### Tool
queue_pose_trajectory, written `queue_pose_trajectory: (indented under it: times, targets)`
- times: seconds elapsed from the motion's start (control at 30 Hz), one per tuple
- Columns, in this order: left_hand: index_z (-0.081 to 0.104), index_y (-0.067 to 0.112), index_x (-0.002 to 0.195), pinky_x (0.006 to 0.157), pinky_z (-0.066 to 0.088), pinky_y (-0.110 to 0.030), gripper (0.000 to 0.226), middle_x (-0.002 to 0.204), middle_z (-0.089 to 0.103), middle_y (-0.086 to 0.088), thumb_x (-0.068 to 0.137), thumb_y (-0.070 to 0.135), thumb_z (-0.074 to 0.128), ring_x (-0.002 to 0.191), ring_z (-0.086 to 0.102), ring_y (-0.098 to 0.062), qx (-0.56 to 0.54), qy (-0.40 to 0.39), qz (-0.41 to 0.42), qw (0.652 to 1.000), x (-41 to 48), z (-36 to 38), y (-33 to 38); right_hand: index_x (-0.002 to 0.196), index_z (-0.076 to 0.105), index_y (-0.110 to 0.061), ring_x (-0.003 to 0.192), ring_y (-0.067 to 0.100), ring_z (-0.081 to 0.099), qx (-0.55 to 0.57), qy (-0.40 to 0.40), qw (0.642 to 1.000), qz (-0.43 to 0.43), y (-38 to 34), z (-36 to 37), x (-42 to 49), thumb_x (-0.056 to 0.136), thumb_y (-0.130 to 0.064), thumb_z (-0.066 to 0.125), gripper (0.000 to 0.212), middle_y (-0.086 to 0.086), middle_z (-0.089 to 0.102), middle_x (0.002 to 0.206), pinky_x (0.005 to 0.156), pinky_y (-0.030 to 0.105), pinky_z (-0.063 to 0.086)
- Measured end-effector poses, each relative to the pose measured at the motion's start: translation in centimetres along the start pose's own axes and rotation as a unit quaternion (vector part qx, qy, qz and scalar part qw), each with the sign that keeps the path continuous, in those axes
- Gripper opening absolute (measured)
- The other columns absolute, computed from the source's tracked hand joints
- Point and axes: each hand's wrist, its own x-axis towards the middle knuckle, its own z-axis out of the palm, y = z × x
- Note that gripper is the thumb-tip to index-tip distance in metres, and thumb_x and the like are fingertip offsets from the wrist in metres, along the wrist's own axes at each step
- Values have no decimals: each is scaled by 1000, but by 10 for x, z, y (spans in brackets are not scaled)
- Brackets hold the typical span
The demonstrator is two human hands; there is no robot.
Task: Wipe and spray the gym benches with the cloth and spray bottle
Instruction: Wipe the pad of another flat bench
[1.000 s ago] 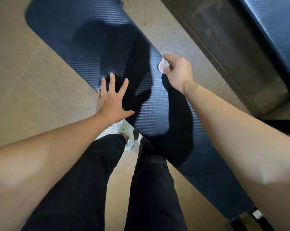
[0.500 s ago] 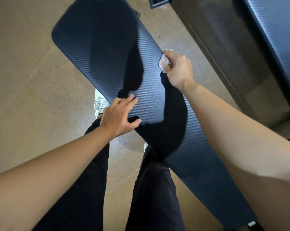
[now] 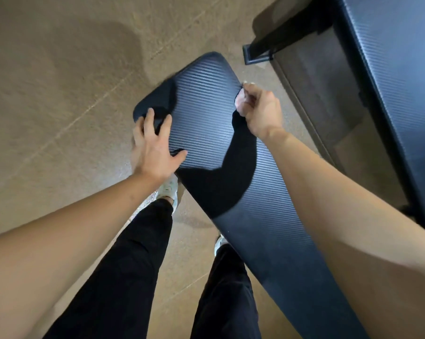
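Observation:
A long dark bench pad (image 3: 206, 113) with a ribbed weave runs from the upper middle down to the lower right. My left hand (image 3: 155, 145) lies flat with spread fingers on the pad's left edge, close to its rounded far end. My right hand (image 3: 260, 111) is curled in a fist at the pad's right edge and grips a small white cloth (image 3: 239, 100), of which only a scrap shows past the fingers. No spray bottle is in view.
A second dark bench (image 3: 402, 69) stands at the upper right, with its black metal foot (image 3: 257, 53) on the floor just beyond the pad. My black-trousered legs and white shoes (image 3: 168, 189) stand on the tan floor (image 3: 60, 94) left of the bench.
The view has shifted along the bench, so its rounded far end now lies near both hands. My left hand has slid up the left edge; my right fist with the cloth stays on the right edge.

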Motion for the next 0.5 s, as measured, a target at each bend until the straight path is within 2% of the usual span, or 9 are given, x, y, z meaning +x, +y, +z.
queue_pose_trajectory:
  times: [0.1,0.17,0.27,0.37,0.4,0.47,0.5]
  targets:
    - [38,25,157,111,43,-56,88,169,15,-9,82,50,77,150,19,-36,-43,-17,31,998,4,-3,-19,117,68,-22,88,11,62,16,-3,1000,-1,-25,7,25,85,-21,48,37,-9,66,89,94,34,53]
    - [49,21,152,106,48,-52,87,166,28,-12,75,44,84,145,31,-38,-58,-7,71,996,5,-7,-31,125,67,-20,97,7,61,21,13,1000,-9,-43,13,39,90,-18,52,38,-8,68,99,95,23,47]
    - [62,12,140,94,57,-47,81,157,46,-12,68,37,91,132,49,-38,-75,3,126,989,10,-14,-54,130,65,-27,98,13,61,-29,24,998,-44,-70,20,56,93,-9,54,42,3,66,110,91,18,40]
    - [68,9,132,96,54,-39,59,149,57,-6,80,29,85,125,57,-30,-110,14,166,980,19,-27,-72,126,66,-29,99,20,57,-132,-20,984,-123,-95,27,65,87,7,48,56,7,61,117,97,24,44]
    - [69,9,130,96,53,-36,50,142,62,-5,85,26,81,120,61,-28,-131,29,170,976,23,-33,-75,122,66,-27,100,25,61,-178,-37,970,-161,-105,31,65,84,9,47,55,7,64,115,93,25,45]
    - [69,10,131,95,50,-30,41,129,69,-4,92,24,72,109,66,-24,-192,40,128,972,33,-45,-78,119,66,-16,106,30,64,-220,-85,948,-213,-123,40,61,83,10,48,48,8,70,114,84,25,41]
    - [67,13,133,96,49,-30,39,127,69,-2,96,25,69,108,65,-21,-218,35,91,971,40,-51,-78,120,66,-12,108,30,64,-218,-107,942,-230,-131,45,55,84,11,49,46,10,69,117,86,26,42]
